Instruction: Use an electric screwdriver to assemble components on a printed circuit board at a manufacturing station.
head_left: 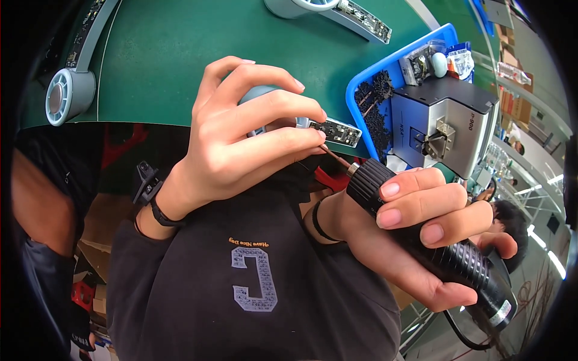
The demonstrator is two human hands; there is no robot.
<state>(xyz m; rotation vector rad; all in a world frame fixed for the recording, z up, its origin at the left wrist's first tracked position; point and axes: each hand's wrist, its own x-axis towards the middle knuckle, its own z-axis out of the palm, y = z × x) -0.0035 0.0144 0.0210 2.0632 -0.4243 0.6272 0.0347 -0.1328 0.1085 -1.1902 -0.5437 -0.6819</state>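
My left hand is wrapped over a pale blue-grey handheld fan, with its fingers closed around the round head and the near end of the handle. An exposed circuit board sits in the handle, which points right. In my right hand is a black electric screwdriver, its body lying across the palm. Its thin bit slants up to the left and ends beside my left fingertips at the handle's lower edge. Those fingertips hide the exact spot where the bit ends.
A blue tray at the right holds black screws, small packets and a silver-and-black screw feeder. Similar fans with bare boards lie at the far left and the top of the green table. Another person's arm is at left.
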